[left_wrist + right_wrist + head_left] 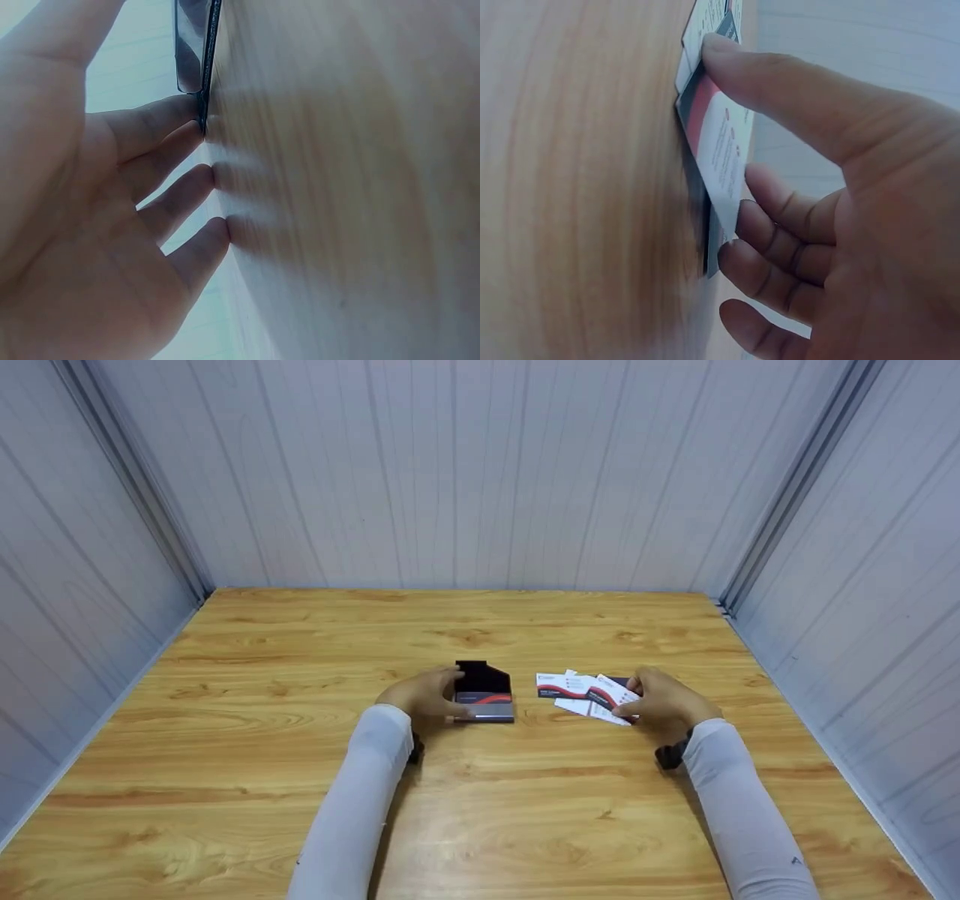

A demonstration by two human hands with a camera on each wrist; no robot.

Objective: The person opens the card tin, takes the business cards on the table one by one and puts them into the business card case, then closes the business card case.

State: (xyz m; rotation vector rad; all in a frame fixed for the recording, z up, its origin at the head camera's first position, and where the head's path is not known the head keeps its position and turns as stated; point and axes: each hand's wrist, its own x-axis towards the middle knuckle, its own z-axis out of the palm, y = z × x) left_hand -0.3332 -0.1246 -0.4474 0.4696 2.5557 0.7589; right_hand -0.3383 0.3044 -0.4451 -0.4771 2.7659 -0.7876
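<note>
head view: the left hand (426,694) holds a black card holder (482,676) between thumb at its front and fingers at its back, those two sides parted and curved. the glossy container, with a tall back cut at a slant on one shoulder, carries a dark card with a red band (489,699), just right of the fingertips; how many cards it contains cannot be told. the right hand (664,697) pinches a top card (611,696), white with a red-and-black curve, between thumb and curled fingers. more thin, rectangular cards (561,685) fan out left of those fingertips, overlapping, on a yellow-brown wood-grain table (472,810). grooved pale panels (480,472) rise beyond both hands' fingers.

left wrist view: the fingers are curved and spread at the tips, upper ones touching the holder's dark lower corner, the lower two meeting the smooth, faintly reflecting tabletop. the thumb's tip is out of frame.

right wrist view: the thumb presses on the top card's flat, printed face near one end; fingers are bent and slightly apart at its far edge. the card tilts clear of a dark card (717,244) beneath, close to the middle fingertips.
</note>
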